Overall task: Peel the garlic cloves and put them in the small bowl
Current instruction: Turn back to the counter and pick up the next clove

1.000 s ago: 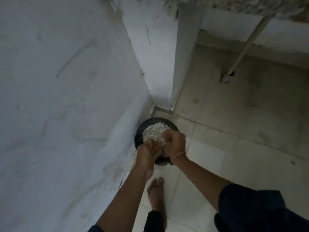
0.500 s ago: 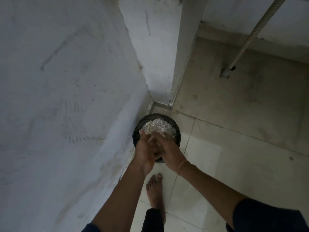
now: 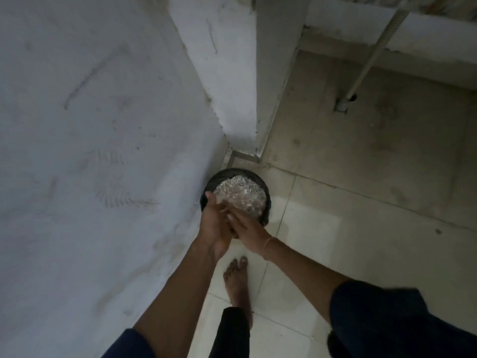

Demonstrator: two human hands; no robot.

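**Entry: hands over the waste bin, risks and surroundings**

**Hands.** The left hand and right hand meet palm to palm directly above the near rim of the bin. Both lie flat with fingers extended, and neither grips anything. A pale scrap shows at the fingertips, but it is too blurred to tell whether it is stuck or loose.

**Task items.** No garlic cloves and no small bowl appear anywhere in view. Only the peelings are present, heaped high inside the bin.

**Judged step.** This is probably skins being brushed off the palms, which is waste disposal, not peeling.

**Risks.**
- The heap stands near rim level, so scraps falling on it may slide over the edge onto the floor tiles.
- The hands sit over the near rim and not the bin's centre, so loose skins may drop outside on the near side.
- Papery skin clings to skin, so remnants could be carried back to the cloves.
- The light is dim, so a stray clove among the waste would be hard to spot.

**Surroundings, relative to the bin.**
- The wall touches or nearly touches its left side.
- A pillar stands just behind it, boxing it into a corner.
- A pipe stands well apart, behind and to the right.
- The person's bare foot is near, on the front side.

**Obstructions.** Wall and pillar leave access only from the front and right.
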